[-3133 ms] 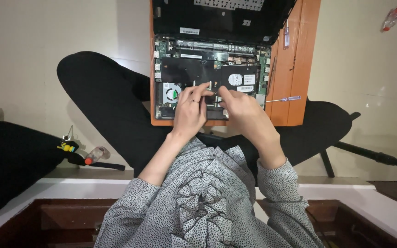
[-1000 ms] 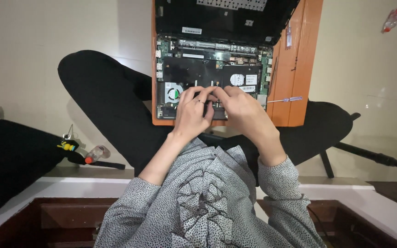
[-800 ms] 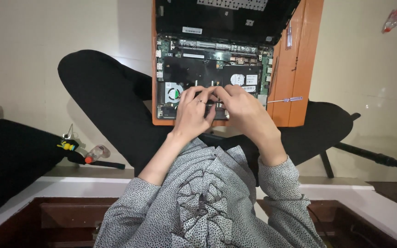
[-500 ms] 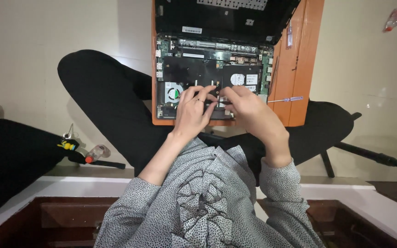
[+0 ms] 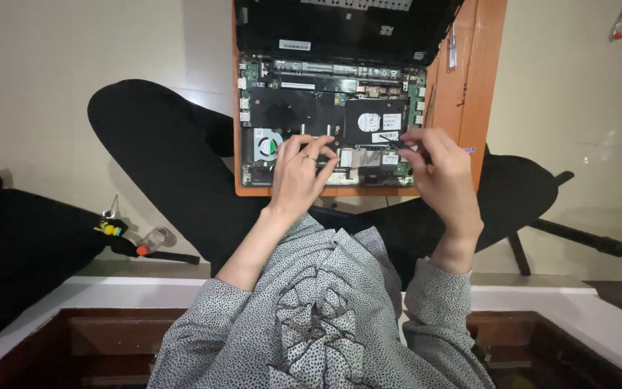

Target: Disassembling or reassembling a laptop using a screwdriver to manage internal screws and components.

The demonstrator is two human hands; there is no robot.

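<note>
- Opened laptop (image 5: 325,115) lying bottom cover off on an orange board (image 5: 480,86), circuit boards and a round cooling fan (image 5: 264,144) exposed, just ahead of crossed legs in black.
- Left hand (image 5: 302,173) resting flat on the laptop's near edge, fingers spread and pressing on the inner parts beside the fan; gripping nothing.
- Right hand (image 5: 440,169) raised over the laptop's right side, thumb and fingers pinched together on a thin dark tool (image 5: 397,144), tip pointing at the board near a round white sticker (image 5: 368,121).
- Hands well apart, one at each end of the laptop's near edge.
- Black bag (image 5: 16,252) on the floor at left, with a small red-tipped object (image 5: 145,248) beside it.
- Dark tripod leg (image 5: 592,241) on the floor at right.
</note>
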